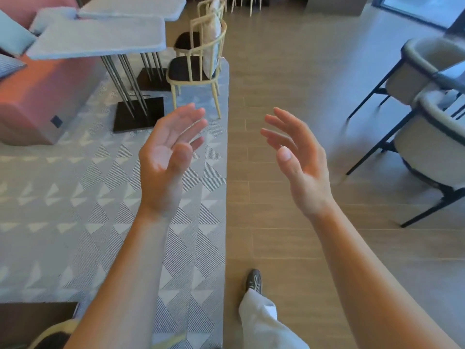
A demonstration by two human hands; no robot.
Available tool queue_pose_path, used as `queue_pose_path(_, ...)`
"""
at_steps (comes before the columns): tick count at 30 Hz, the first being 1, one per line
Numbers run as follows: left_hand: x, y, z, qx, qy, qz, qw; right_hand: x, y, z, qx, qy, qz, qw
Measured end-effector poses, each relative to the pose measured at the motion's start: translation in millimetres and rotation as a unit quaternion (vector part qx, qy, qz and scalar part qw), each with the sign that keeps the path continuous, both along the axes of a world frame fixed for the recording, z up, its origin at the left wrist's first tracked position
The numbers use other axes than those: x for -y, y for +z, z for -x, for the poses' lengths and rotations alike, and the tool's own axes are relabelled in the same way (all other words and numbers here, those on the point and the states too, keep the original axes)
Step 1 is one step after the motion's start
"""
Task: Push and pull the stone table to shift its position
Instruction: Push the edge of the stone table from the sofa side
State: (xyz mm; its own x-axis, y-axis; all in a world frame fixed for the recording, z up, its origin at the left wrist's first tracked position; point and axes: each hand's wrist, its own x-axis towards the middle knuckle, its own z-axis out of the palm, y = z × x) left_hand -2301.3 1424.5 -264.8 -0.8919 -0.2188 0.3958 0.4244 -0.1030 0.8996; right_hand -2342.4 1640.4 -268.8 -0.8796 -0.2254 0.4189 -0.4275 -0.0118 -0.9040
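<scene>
The stone table (100, 37) stands at the upper left, a pale grey slab on thin metal legs with a dark square base (137, 114) resting on the rug. A second like table (133, 7) stands just behind it. My left hand (168, 152) is raised in mid-air, palm up, fingers spread, holding nothing, well short of the table and to its right. My right hand (299, 157) is raised level with it over the wooden floor, fingers apart and empty. Neither hand touches the table.
A cream metal chair (198, 69) with a dark seat stands right of the table, another behind it. A pink sofa (37, 96) runs along the left. Padded dark-legged chairs (427, 147) stand at the right. A patterned grey rug (75, 197) meets wooden floor (289, 235). My shoe (254, 280) is below.
</scene>
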Motion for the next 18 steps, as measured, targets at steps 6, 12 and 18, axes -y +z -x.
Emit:
queue_pose_path(6,15.2,4.6,110.3,-0.009,0.029,0.022,0.999,14.8,-4.9,122.7,0.001,0.019,0.019,1.0)
queue_pose_path(12,36.1,11.2,197.4,-0.011,0.066,0.023,0.998,43.0,3.9,228.9,-0.001,0.056,0.017,0.998)
queue_pose_path(18,85.3,0.7,276.5,-0.011,0.096,0.011,0.995,97.6,-3.9,322.2,0.0,0.089,0.009,0.996)
